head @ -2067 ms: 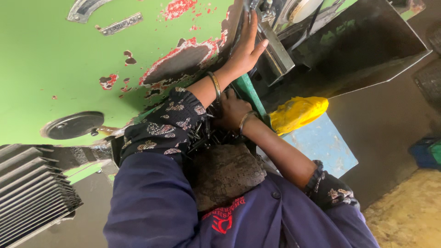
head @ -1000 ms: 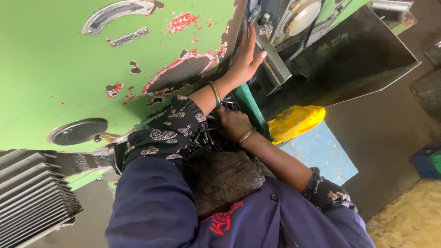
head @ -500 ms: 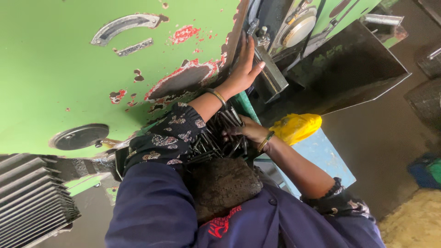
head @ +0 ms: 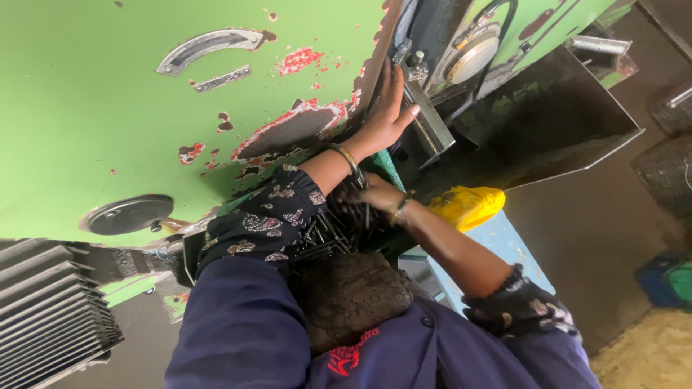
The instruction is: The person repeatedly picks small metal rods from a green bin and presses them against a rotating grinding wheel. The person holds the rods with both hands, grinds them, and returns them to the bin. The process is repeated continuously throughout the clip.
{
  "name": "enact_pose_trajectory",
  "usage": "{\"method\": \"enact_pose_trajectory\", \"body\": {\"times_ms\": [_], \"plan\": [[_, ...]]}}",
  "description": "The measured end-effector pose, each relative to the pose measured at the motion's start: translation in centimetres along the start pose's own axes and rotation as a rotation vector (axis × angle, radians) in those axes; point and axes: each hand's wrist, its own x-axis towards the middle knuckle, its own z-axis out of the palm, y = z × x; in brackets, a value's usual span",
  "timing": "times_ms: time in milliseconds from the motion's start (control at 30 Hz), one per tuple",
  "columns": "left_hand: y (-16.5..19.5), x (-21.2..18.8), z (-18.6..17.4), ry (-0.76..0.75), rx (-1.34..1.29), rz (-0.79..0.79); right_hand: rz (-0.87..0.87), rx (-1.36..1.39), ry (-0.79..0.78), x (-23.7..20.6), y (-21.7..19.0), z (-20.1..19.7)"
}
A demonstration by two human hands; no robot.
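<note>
Against the chipped green metal machine panel (head: 144, 108) your left hand (head: 386, 119) presses flat and open; your right hand (head: 375, 196) reaches among dark metal pieces (head: 324, 230), its grip hidden, nothing lifted out yet.

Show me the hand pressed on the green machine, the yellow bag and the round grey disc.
left hand (head: 386, 119): head view, back of the hand
yellow bag (head: 467, 205): head view, middle of its top
round grey disc (head: 128, 214): head view, centre

Chipped green machine panel (head: 144, 122), upright
</note>
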Motion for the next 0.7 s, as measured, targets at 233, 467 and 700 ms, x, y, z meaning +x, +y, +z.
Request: {"method": "enact_pose_trajectory", "body": {"times_ms": [233, 467, 700], "plan": [[-0.4, -0.2, 0.2, -0.044, -0.010, -0.022, 0.210, -0.145, -0.060, -4.3, 3.5, 0.0], [-0.4, -0.2, 0.1, -0.018, 0.054, 0.005, 0.032, -0.336, -0.096, -5.2, 5.9, -0.6], [-0.7, -0.3, 0.1, -0.002, 0.023, 0.002, 0.101, 0.332, -0.102, -6.5, 5.4, -1.9]]}}
